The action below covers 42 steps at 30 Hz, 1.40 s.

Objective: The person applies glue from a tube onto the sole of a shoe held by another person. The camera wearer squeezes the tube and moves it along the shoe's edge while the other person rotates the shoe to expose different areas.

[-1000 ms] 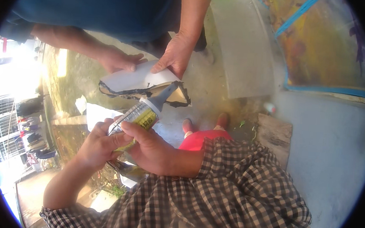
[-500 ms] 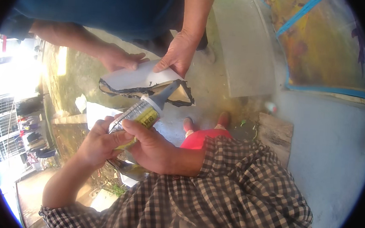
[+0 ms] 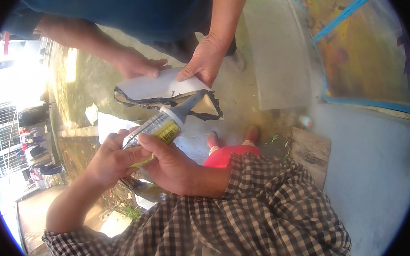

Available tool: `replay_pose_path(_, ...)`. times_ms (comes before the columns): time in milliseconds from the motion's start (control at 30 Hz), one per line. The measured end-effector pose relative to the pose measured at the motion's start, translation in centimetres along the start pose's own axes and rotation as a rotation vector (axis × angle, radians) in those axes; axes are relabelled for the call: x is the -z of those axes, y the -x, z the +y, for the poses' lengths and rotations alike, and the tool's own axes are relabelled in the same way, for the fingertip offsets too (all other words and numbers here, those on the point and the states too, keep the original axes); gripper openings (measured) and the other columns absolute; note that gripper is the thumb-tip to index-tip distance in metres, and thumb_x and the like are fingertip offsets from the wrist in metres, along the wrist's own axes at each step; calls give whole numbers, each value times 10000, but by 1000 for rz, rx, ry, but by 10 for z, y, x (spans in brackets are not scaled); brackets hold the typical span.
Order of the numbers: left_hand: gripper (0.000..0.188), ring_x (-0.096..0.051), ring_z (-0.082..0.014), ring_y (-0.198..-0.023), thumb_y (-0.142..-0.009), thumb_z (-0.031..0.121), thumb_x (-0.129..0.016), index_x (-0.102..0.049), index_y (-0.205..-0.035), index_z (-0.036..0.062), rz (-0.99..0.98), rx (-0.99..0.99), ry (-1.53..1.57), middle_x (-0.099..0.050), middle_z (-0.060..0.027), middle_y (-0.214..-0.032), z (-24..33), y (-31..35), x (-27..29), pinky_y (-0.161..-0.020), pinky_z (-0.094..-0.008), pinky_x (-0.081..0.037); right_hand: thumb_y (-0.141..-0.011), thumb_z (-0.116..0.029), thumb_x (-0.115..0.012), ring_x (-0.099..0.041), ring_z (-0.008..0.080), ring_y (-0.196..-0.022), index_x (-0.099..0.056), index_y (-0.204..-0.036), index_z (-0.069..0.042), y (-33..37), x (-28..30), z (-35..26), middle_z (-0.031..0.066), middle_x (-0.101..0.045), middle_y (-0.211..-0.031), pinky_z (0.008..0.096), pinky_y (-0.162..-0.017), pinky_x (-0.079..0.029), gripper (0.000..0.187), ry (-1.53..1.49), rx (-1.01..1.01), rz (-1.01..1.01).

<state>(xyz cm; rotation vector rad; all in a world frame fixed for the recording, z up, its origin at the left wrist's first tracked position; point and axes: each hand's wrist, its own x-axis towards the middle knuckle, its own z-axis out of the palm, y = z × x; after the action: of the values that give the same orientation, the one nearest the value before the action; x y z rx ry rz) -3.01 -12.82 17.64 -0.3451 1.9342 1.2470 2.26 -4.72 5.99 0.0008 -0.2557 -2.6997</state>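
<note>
My left hand and my right hand are both closed round a silver and yellow sealant tube. Its grey tapered nozzle slants up and to the right. The nozzle's end lies at the near edge of a folded white sheet, where black, uneven sealant lines the rim. Whether the tip touches the rim I cannot tell. Facing me, another person grips the sheet with one hand on the left and the other on the right.
A wooden board lies right of my red shoes. Farther right are a pale blue surface and a blue-edged stained panel. A grey slab lies beyond. Hanging clothes and a white railing are at left.
The sheet and the other person's hands have shifted slightly right. The tube and nozzle have moved a little the same way; my grip looks the same.
</note>
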Motion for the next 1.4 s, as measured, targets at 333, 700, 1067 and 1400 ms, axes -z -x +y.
replay_pose_path(333, 320, -463, -51, -570, -826, 104, -682, -581, -1115, 10, -20, -4, -13, -587, -1, -778, -2, 2, 3, -457, -195, -310, -929, -317, -549, -496, 145, -1103, -454, -1247, -98, 1, 3, 2, 32, -529, -1159, 358, -947, -389, 398, 11, 10, -9)
replay_pose_path(700, 321, -517, -71, -666, -823, 89, -681, -593, -1120, 8, 4, 15, -63, -610, -10, -845, 0, 7, 1, -518, -206, -370, -928, -293, -557, -492, 136, -1101, -471, -1234, -110, 5, 1, 2, 19, -534, -1154, 353, -960, -379, 367, -35, -25, -18)
replay_pose_path(1067, 320, -541, -82, -710, -823, 123, -696, -602, -1109, 14, 27, 24, -254, -620, -16, -877, 13, 14, 1, -550, -219, -408, -921, -288, -571, -504, 129, -1070, -499, -1184, -124, 5, -2, 4, -4, -554, -1123, 356, -946, -384, 318, -106, -44, -66)
replay_pose_path(1400, 356, -544, -81, -712, -817, 135, -704, -588, -1132, 16, 73, 33, -287, -621, -20, -882, 18, 19, -2, -553, -213, -415, -914, -296, -581, -516, 133, -1053, -507, -1169, -116, 1, -5, 6, 15, -560, -1116, 352, -934, -398, 321, -114, -44, -69)
